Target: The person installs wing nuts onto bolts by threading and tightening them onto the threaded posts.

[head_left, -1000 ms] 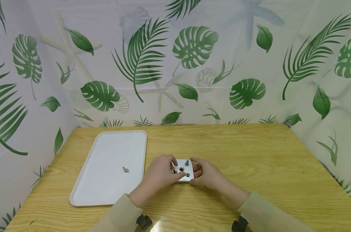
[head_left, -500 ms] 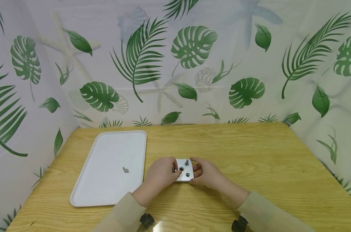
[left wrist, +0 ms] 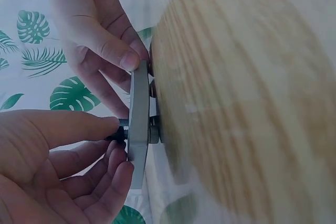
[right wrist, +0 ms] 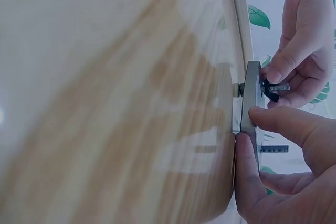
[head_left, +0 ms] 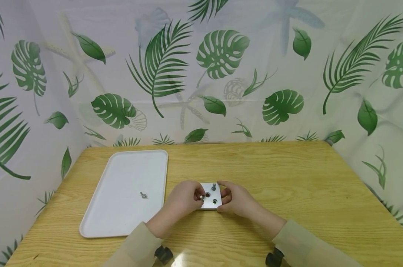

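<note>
A silvery metal plate point(head_left: 209, 204) with several holes lies just above the wooden table, bolt heads point(left wrist: 154, 134) showing under it. My right hand point(head_left: 236, 200) grips its right edge between thumb and fingers. At the plate's left side my left hand point(head_left: 185, 198) pinches a dark wing nut point(right wrist: 271, 92) sitting on an upright threaded bolt point(right wrist: 282, 87). A second bolt point(head_left: 213, 187) stands up through the far right corner with no nut visible on it. Left-hand fingers hide part of the plate's left side in the head view.
On the left of the table point(head_left: 271, 167) lies a white tray point(head_left: 121, 170). A small metal wing fastener point(head_left: 144, 195) rests in it. A leaf-patterned cloth point(head_left: 175, 74) hangs behind and at both sides.
My left thumb has drawn back from over the plate, and the fingers have turned around the wing nut. My right hand keeps its grip on the plate's edge.
</note>
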`<control>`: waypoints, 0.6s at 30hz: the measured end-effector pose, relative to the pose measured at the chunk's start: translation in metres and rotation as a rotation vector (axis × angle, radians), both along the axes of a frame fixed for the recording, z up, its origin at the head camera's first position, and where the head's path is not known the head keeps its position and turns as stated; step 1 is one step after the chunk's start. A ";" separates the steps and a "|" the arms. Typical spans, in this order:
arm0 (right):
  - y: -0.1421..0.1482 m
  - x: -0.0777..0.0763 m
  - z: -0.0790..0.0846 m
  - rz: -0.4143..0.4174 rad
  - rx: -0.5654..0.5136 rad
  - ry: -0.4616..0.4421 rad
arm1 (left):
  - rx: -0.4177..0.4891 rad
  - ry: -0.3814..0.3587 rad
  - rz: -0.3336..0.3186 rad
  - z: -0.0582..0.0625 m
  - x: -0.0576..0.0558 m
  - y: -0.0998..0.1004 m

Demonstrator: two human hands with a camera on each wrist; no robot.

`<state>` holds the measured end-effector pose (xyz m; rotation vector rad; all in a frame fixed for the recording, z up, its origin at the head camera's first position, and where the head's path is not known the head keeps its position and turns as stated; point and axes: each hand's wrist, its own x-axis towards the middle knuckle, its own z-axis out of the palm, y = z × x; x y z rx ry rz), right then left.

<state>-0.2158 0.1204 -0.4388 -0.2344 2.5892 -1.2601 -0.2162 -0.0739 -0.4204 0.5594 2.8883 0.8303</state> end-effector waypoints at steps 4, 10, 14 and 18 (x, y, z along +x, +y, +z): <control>0.000 0.000 -0.001 0.006 -0.004 -0.002 | 0.022 0.009 -0.044 -0.001 -0.001 -0.002; 0.001 -0.001 -0.001 0.005 0.000 -0.003 | 0.039 0.040 -0.084 -0.002 -0.002 -0.004; 0.000 -0.001 -0.001 0.006 0.006 0.002 | 0.037 0.037 -0.082 -0.002 -0.001 -0.004; 0.000 -0.001 -0.001 0.006 0.011 0.000 | 0.026 0.025 -0.044 -0.001 0.001 -0.003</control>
